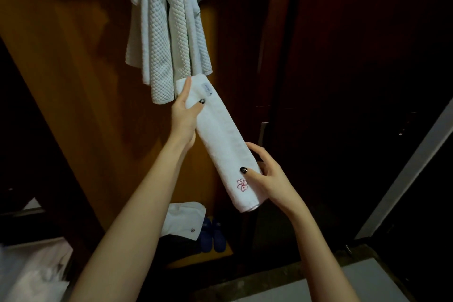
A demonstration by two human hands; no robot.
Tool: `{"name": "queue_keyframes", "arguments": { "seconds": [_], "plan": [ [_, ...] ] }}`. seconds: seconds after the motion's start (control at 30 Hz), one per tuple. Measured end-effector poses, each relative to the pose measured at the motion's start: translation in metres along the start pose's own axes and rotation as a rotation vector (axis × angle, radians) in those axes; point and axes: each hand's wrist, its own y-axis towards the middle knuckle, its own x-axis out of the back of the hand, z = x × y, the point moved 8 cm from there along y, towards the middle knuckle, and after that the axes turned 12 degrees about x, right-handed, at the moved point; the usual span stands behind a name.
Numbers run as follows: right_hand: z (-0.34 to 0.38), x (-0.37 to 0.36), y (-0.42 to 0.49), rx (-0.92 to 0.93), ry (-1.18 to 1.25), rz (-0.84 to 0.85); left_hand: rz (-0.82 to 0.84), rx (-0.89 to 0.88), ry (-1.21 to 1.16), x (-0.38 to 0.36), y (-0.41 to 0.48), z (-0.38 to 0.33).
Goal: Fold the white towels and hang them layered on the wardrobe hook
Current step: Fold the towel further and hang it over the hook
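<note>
While two hands hold it, one folded white towel (220, 137) slants between them. The left hand (182, 115) grips its upper end, thumb pressed on top and fingers behind. The right hand (267, 176) pinches its lower end, thumb just above a pink embroidered flower (242, 184). One small label (207, 89) lies beyond the left thumb. Above the left fingertips hangs one bunch of waffle-textured towels (166, 32), its layers too gathered to count.

Head-worn camera faces the wardrobe (73, 86) closely.
</note>
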Motion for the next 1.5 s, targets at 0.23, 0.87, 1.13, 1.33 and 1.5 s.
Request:
{"name": "queue_keyframes", "arguments": {
  "seconds": [0.23, 0.87, 1.13, 1.33, 1.5],
  "plan": [
    [-0.018, 0.007, -0.017, -0.073, -0.036, -0.069, -0.116, 0.006, -0.061, 0.033, 0.008, 0.003],
    [-0.002, 0.022, -0.014, 0.007, -0.004, -0.291, -0.173, 0.016, -0.134, 0.084, 0.002, 0.011],
    [0.024, 0.042, 0.064, -0.033, 0.056, -0.12, -0.092, -0.045, -0.106, 0.082, 0.018, -0.049],
    [0.052, 0.058, 0.151, 0.008, -0.039, -0.089, -0.054, -0.127, 0.051, 0.083, 0.044, -0.121],
    [0.09, 0.069, 0.236, 0.128, -0.043, -0.038, -0.044, -0.28, 0.172, 0.082, 0.079, -0.177]
  ]
}}
